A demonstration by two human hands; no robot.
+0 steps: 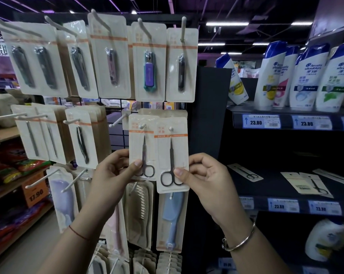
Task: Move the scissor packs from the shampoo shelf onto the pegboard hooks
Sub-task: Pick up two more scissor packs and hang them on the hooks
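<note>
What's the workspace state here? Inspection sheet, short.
Surface: pegboard with white hooks; dark shampoo shelf to its right.
Job's things: two scissor packs on hooks, left pack and right pack; loose scissor packs lie on the shelf.
Clutter: nail clipper packs above, comb packs below, shampoo bottles on the upper shelf.
Hands: left hand pinches the left pack, right hand the right pack.
Cables: nothing seen.
Surroundings: store aisle, price tags.

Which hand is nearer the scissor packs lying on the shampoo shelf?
Right. The right hand is just left of the shelf packs; the left hand is farther left.
</note>
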